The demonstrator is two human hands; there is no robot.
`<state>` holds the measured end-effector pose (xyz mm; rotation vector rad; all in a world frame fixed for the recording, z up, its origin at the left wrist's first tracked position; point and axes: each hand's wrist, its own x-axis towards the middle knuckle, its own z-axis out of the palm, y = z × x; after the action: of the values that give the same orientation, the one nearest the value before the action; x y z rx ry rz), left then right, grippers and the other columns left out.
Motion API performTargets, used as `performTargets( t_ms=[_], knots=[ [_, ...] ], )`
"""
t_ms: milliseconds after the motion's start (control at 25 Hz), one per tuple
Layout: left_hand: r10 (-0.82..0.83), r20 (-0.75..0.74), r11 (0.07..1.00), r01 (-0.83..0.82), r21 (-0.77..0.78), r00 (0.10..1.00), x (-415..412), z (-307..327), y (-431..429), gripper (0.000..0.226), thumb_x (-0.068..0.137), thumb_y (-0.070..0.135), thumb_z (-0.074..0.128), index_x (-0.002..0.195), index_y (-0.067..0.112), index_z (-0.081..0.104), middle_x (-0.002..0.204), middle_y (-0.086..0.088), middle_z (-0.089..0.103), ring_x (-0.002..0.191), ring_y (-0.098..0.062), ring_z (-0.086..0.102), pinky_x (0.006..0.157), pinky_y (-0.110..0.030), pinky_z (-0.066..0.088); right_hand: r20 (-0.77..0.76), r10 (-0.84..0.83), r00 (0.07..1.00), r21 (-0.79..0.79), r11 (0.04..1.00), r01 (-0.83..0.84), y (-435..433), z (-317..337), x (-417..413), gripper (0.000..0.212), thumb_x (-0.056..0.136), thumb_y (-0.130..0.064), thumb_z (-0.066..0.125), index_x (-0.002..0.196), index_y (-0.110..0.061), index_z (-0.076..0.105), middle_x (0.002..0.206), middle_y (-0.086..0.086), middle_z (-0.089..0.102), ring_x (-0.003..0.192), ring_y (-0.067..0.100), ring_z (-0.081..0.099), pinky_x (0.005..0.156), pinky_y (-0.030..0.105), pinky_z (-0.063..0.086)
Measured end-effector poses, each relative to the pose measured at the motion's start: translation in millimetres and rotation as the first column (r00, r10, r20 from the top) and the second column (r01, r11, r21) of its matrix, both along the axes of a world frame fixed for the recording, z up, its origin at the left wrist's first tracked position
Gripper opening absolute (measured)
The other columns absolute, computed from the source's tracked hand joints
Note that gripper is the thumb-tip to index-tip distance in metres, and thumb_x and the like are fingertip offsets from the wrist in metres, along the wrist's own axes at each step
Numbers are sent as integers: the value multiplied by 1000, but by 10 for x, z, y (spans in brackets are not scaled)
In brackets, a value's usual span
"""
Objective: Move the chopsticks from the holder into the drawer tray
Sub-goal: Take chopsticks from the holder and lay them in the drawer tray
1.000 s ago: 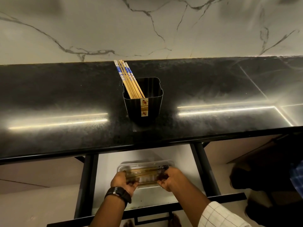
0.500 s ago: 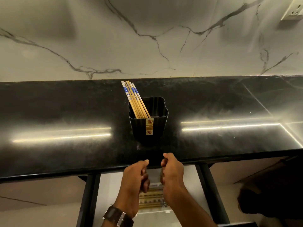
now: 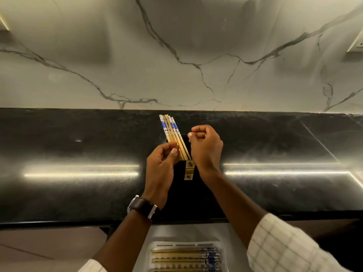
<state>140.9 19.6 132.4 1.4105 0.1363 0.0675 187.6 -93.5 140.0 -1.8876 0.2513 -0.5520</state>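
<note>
Our left fingers (image 3: 173, 150) curl loosely around the lower part of the chopsticks (image 3: 172, 134), thumb touching them, though we cannot tell whether the grip is closed. Our right hand (image 3: 205, 146) hangs just beside them over the holder (image 3: 188, 169), fingers curled in and holding nothing. The chopsticks lean left in the holder on the black table (image 3: 78, 183). Below, the tray (image 3: 186, 256) in the drawer already carries more chopsticks lying flat.
</note>
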Motion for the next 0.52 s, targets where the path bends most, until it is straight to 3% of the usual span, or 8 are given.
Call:
performTargets(
  t_ms=[160,280,400,520],
  knots=[
    [-53,-44,996,49,-77,998,131,-69,18,30,102,5,51,129,13,62,120,-5,74,112,-16,71,95,-31,55,-212,127,969,-301,935,-188,-53,-40,606,51,87,-19,75,135,-17,58,122,-2,70,110,12,67,94,33,56],
    [-60,-73,991,50,-124,996,177,-122,74,29,102,5,50,125,16,64,112,0,78,106,-11,73,82,-22,56,-416,249,874,-346,846,-406,-37,-67,886,69,83,-29,80,143,-14,49,129,2,67,115,18,65,100,42,52],
    [-66,-100,989,52,-141,993,224,-124,118,28,102,4,51,126,14,62,112,-2,77,103,-12,74,78,-21,57,-460,316,829,-295,827,-479,1,-89,1034,46,83,-26,80,125,-12,65,111,5,75,94,14,72,89,37,58],
    [-64,-123,986,44,-162,990,263,-122,135,30,101,3,52,129,11,60,119,-8,74,108,-16,72,82,-23,56,-421,318,850,-280,845,-455,-5,-117,1081,32,80,-22,82,109,-12,73,99,4,78,77,6,72,71,23,58]
  ],
)
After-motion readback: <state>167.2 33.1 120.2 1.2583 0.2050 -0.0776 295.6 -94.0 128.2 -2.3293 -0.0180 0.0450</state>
